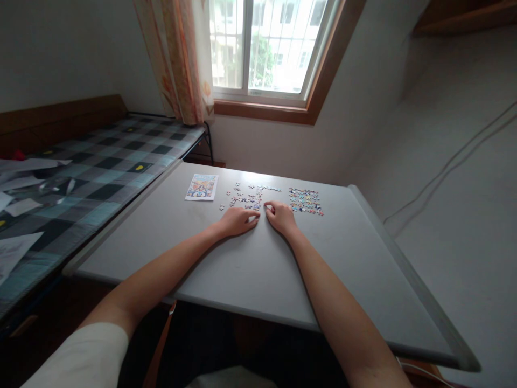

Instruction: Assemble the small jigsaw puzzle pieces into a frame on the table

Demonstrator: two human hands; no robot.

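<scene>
My left hand [239,221] rests on the table just below the loose jigsaw pieces [242,199], its thumb and forefinger stretched out with a gap between them. Facing it, my right hand [280,216] has its thumb and forefinger drawn close together by the lower end of a partly joined puzzle border [269,188]. Whatever is between those fingertips is too small to make out. To the right of my right hand, more jigsaw pieces [305,200] lie in close rows. A printed picture sheet [202,187] lies flat to the left of the loose pieces.
The grey-white table [242,275] has raised edges at both sides. On the left stands a bed [133,143] with a checked cover and scattered papers [20,250]. A window [270,48] and a patterned curtain [181,64] are beyond the table. A cable [448,159] hangs along the right wall.
</scene>
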